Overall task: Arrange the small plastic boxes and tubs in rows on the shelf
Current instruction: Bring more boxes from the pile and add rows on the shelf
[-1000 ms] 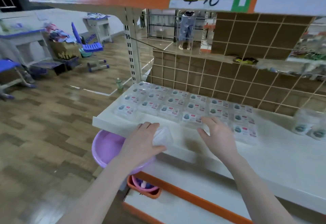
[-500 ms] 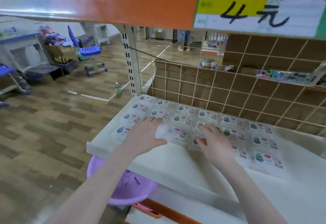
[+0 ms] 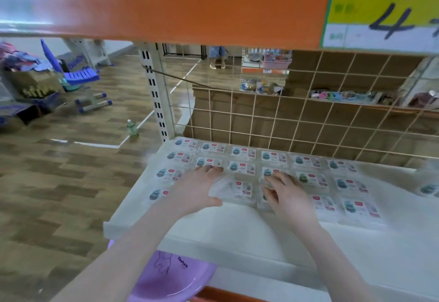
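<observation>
Four rows of small clear plastic boxes (image 3: 242,167) lie flat on the white shelf (image 3: 237,228), labels up, packed edge to edge from the mesh back panel (image 3: 308,121) forward. Front half of the shelf is bare; more boxes sit at the far right end, cut off by the frame edge.

Handling, judged: boxes look light, thin-walled, stiff but crushable, with slick glossy lids. They likely slide easily on the smooth shelf, so nudging a side edge with flat fingers works better than pinching. To lift one, take it by opposite side edges, not the lid centre.

Left hand (image 3: 197,190) lies on the boxes in the third row out from the mesh panel, fingers mostly straight and reaching to the second row, thumb spread against the front corner of the box in the gap between the hands (image 3: 235,191). It looks like pressing or steadying, not gripping. Right hand (image 3: 287,194) lies on the next boxes to the right, fingers spread and slightly bent, tips touching lids; it holds nothing as far as I can tell.

Hard to see: boxes under both palms are covered, so their alignment is unknown. Label print is too blurred to read. The upper shelf's orange front strip (image 3: 190,4) blocks the top of the mesh panel. Purple basin (image 3: 171,278) below the shelf is partly hidden; contents not visible.
</observation>
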`<act>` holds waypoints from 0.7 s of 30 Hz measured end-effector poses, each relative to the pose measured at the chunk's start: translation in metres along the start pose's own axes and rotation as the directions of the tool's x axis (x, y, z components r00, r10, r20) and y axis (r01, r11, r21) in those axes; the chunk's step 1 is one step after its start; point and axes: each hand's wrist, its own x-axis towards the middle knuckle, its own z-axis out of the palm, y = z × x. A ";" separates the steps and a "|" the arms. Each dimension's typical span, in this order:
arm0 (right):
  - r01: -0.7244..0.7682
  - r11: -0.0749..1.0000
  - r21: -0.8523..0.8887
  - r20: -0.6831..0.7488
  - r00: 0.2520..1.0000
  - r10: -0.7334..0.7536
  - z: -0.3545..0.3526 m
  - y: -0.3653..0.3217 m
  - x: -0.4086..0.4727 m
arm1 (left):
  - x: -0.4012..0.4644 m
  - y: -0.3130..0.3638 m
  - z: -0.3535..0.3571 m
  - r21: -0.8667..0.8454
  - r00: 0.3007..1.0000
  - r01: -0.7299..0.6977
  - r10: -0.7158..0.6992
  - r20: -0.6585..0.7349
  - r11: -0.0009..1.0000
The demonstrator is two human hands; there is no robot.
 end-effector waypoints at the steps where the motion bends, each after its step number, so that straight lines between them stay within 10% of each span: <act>1: -0.003 1.000 0.002 0.009 1.000 0.003 0.000 0.001 0.000 | 0.000 -0.001 -0.001 -0.001 1.000 -0.013 0.013 0.003 1.000; 21: -0.063 0.997 0.033 0.124 0.991 0.058 0.004 0.005 0.002 | 0.015 -0.025 -0.059 -0.371 0.980 0.098 -0.024 0.199 0.924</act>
